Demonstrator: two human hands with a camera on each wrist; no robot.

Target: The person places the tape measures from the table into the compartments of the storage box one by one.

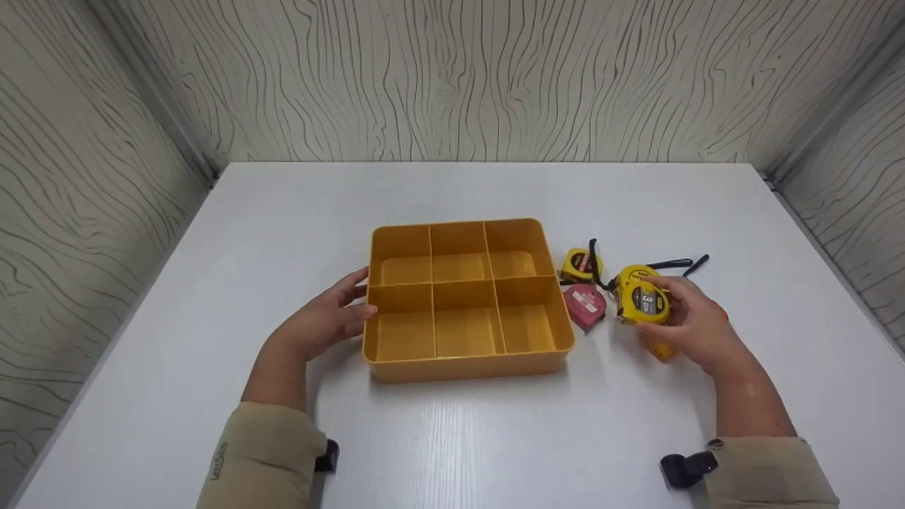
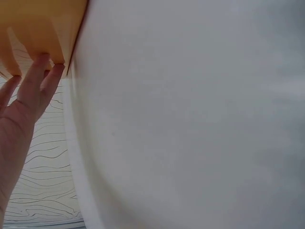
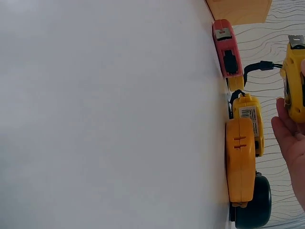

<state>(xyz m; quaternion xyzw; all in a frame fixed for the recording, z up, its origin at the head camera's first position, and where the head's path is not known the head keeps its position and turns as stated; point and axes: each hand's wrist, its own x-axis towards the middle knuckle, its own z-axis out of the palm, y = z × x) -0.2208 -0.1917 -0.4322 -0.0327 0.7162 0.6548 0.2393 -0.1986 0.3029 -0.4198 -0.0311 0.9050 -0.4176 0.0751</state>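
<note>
A yellow-orange box with several compartments sits in the middle of the white table. My left hand touches its left side, the thumb at the rim; in the left wrist view the fairly straight fingers rest against the outer wall. My right hand grips a yellow tape measure with a dark label, raised above the table in the right wrist view. Below and behind it are another yellow tape measure and an orange one, both partly hidden. Nearer the box lie a pink tape measure and a yellow one.
A dark rounded tape measure lies beside the orange one in the right wrist view. Black wrist straps stick out behind the right hand. Wood-patterned panels stand at the back and both sides of the table.
</note>
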